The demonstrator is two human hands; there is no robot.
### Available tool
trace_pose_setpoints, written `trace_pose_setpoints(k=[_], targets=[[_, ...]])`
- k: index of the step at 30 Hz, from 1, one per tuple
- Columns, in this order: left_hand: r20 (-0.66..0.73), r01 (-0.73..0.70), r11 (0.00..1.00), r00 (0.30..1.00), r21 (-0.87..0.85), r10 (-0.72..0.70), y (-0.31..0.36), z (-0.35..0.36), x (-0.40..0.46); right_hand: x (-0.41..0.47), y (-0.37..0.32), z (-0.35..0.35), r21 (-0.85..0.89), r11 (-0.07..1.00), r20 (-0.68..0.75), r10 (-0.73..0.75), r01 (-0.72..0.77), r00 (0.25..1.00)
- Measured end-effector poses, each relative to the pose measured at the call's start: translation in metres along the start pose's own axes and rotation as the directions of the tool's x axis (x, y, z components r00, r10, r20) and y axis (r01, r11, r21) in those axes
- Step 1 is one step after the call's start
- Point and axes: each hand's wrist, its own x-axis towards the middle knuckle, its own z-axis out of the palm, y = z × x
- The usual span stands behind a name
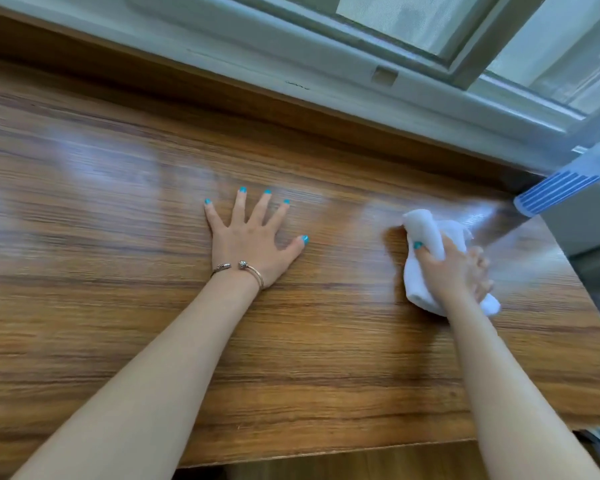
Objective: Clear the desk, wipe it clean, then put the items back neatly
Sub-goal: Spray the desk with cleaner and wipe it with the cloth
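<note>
On the brown wood-grain bench, the left hand lies flat, fingers spread apart. The right hand has fingers clamped on a crumpled white cloth, well right of the left fingers.

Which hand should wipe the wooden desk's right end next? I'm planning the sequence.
Right hand: it grips the crumpled white cloth there. The left hand lies flat on the brown wooden desk, holding nothing.
</note>
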Motion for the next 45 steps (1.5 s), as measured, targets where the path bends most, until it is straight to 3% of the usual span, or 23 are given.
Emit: trace_pose_setpoints(k=[2,4,6,8,11,13,15,18,20,23,25,27,29,32,35,38,39,43,45], targets=[[0.006,0.000,1.000,1.000,0.008,0.000,0.001,-0.001,0.000,-0.001,-0.005,0.004,-0.059,0.997,-0.023,0.053,-0.054,0.998],[-0.008,0.004,1.000,1.000,0.005,-0.004,0.002,-0.001,0.000,-0.016,-0.026,0.005,-0.035,0.999,-0.038,-0.004,0.003,0.999],[-0.010,0.012,1.000,1.000,0.010,-0.011,0.000,-0.001,0.001,-0.039,-0.050,0.008,-0.024,0.980,-0.039,-0.201,0.200,0.979],[-0.002,0.030,0.999,1.000,0.021,-0.030,-0.001,0.001,0.000,-0.061,-0.064,0.009,-0.008,0.906,-0.021,-0.423,0.423,0.906],[0.003,0.017,1.000,1.000,0.022,-0.017,0.003,0.000,0.002,-0.043,-0.043,0.002,0.056,0.836,0.020,-0.548,0.546,0.836],[0.005,-0.005,1.000,1.000,0.004,0.005,0.004,-0.001,0.004,-0.006,-0.003,-0.002,0.024,0.925,0.018,-0.379,0.378,0.925],[-0.005,-0.009,1.000,1.000,0.006,0.009,0.003,-0.001,0.005,0.029,0.036,-0.006,0.020,0.996,0.015,-0.084,0.084,0.996],[-0.006,-0.014,0.999,1.000,0.033,0.015,0.003,0.001,0.003,0.033,0.041,-0.004,-0.019,0.989,-0.005,0.147,-0.147,0.989],[-0.009,-0.017,0.999,1.000,0.039,0.017,0.003,0.001,0.002,0.012,0.001,0.000,0.006,0.995,-0.025,0.105,-0.105,0.994],[0.000,0.010,0.998,1.000,0.066,-0.010,0.003,0.001,0.002,-0.034,-0.069,0.009,0.029,0.962,-0.016,-0.271,0.271,0.962],[0.008,0.036,0.997,0.999,0.075,-0.036,0.004,0.000,0.001,-0.048,-0.085,0.007,0.065,0.902,-0.009,-0.428,0.428,0.904],[0.016,0.048,0.997,0.999,0.068,-0.050,0.006,-0.001,0.002,-0.035,-0.068,0.005,0.089,0.878,-0.016,-0.471,0.470,0.882],[0.032,0.048,0.997,0.998,0.065,-0.050,0.008,-0.002,0.001,-0.009,-0.033,0.006,0.071,0.913,-0.020,-0.400,0.401,0.916],[0.023,0.064,0.995,0.998,0.079,-0.066,0.010,-0.003,-0.001,0.044,0.032,0.005,0.029,0.985,0.007,-0.171,0.171,0.985],[0.054,0.148,0.985,0.987,0.091,-0.154,0.018,-0.007,-0.003,0.078,0.075,0.001,-0.014,0.999,0.013,-0.029,0.030,0.999],[0.131,0.339,0.940,0.931,0.037,-0.341,0.063,-0.013,0.003,0.085,0.077,0.002,-0.051,0.999,-0.006,-0.010,0.009,1.000],[0.157,0.345,0.939,0.927,0.009,-0.342,0.091,-0.014,0.006,0.084,0.076,0.002,-0.052,0.999,-0.014,-0.010,0.009,1.000],[0.170,0.103,0.988,0.982,-0.112,-0.083,0.228,0.009,0.007,0.084,0.080,0.001,-0.017,0.998,0.002,-0.054,0.054,0.999],[0.132,0.128,0.983,0.985,-0.134,-0.111,0.268,0.024,0.010,0.086,0.083,0.002,0.022,0.996,0.027,-0.091,0.091,0.995]])
